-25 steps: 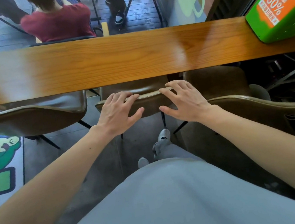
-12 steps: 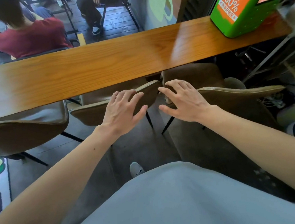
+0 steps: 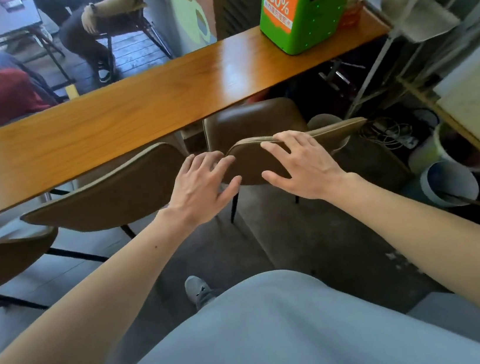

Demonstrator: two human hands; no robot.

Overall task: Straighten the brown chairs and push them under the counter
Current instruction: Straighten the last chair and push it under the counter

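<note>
Three brown chairs stand along the wooden counter. The right brown chair has its seat partly under the counter and its backrest toward me. My right hand lies spread on that backrest, fingertips on its top rim and thumb on the back face. My left hand hovers spread at the backrest's left corner, fingertips touching or nearly touching it. The middle brown chair sits tucked in, its backrest against the counter edge. Only part of the left brown chair shows.
A green kiosk stands on the counter's right end. A white shelf frame, cables and buckets crowd the floor to the right. People sit beyond the counter. My shoe is on the grey floor.
My view and both hands have shifted right, from the middle chair's backrest to the right chair's backrest. The middle chair now sits further left, tucked against the counter.
</note>
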